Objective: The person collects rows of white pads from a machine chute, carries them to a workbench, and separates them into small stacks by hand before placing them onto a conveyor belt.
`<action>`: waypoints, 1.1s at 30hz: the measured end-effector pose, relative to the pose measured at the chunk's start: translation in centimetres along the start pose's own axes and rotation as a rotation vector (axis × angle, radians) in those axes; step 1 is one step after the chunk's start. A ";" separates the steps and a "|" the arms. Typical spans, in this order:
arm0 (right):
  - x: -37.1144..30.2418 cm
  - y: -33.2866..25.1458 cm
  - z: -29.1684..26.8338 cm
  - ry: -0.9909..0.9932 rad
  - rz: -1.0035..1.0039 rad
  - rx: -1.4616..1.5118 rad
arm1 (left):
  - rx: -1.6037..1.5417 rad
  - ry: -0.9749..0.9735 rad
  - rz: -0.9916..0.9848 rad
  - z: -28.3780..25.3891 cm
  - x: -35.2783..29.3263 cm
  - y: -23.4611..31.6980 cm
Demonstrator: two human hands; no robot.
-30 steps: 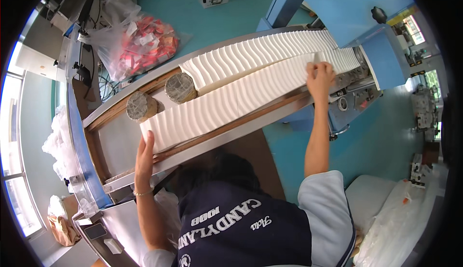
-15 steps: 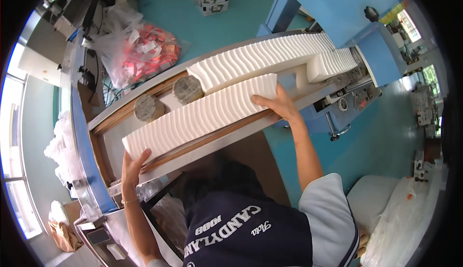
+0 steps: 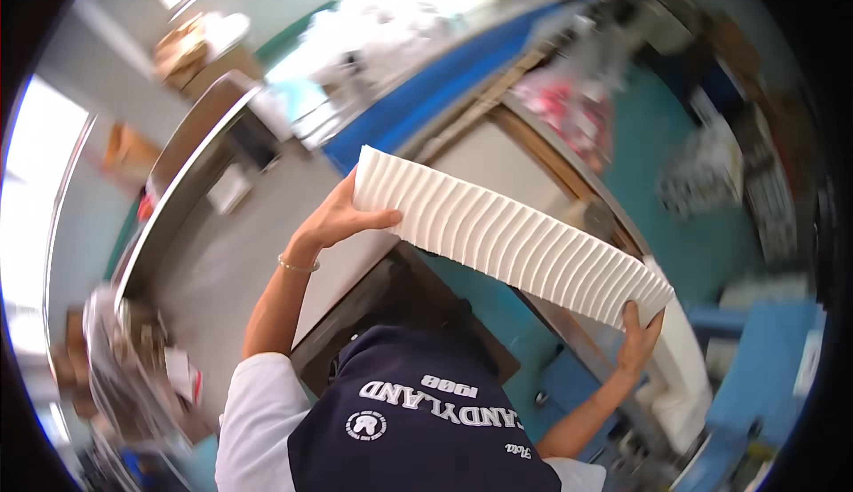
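Note:
A long white stack with a wavy, ridged face (image 3: 506, 230) is held up between my two hands, slanting down to the right. My left hand (image 3: 342, 214) grips its left end, thumb across the front face. At the opposite end my right hand (image 3: 638, 341) clasps it, thumb likewise on the front. Under and behind the stack lies the long wood-lined tray (image 3: 506, 159), partly hidden by it. A grey round block (image 3: 588, 215), blurred, sits in that tray. Farther along, toward the right, another white row (image 3: 680, 359) remains in the tray.
A grey worktop (image 3: 267, 252) with a raised rim lies to my left. Beyond it runs a blue strip (image 3: 444, 83). A clear bag of red pieces (image 3: 569, 110) is behind the tray. The blue machine (image 3: 773, 359) stands at the right.
The white stack has been lifted from the tray, still in both hands. My view has swung left, bringing the grey worktop into sight and shifting the blue machine to the lower right.

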State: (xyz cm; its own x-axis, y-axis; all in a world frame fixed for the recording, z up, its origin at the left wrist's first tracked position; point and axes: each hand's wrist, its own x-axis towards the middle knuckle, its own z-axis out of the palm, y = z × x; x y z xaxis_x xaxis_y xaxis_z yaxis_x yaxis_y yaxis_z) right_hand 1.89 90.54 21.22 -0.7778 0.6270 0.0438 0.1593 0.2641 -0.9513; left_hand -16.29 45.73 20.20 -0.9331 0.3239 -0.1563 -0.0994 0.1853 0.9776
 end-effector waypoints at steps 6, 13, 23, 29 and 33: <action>0.3 -6.8 22.9 -0.721 -0.086 -0.028 | -0.206 0.682 -0.314 -9.9 -22.1 -8.5; -10.9 -7.3 50.0 -1.554 -0.505 -0.275 | -0.511 1.371 -0.382 -0.3 -42.1 -14.8; -28.7 -16.8 72.1 -2.061 -1.090 -0.766 | -0.830 1.833 -0.363 10.9 -35.6 -14.0; -30.0 -12.6 71.2 -1.445 -1.257 0.112 | -0.951 1.544 -0.294 7.7 -29.4 -13.4; -22.3 -8.9 58.6 -1.485 -0.989 0.234 | -1.165 1.327 -0.332 5.1 -28.4 -12.2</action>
State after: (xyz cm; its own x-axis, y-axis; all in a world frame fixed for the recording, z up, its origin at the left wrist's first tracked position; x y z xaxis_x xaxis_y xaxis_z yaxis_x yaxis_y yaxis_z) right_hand -17.83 31.24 10.80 -0.3814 -0.8300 0.4069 -0.6320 -0.0871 -0.7700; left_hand 13.24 39.03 12.03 -0.3927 -0.5797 -0.7139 0.0592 -0.7906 0.6094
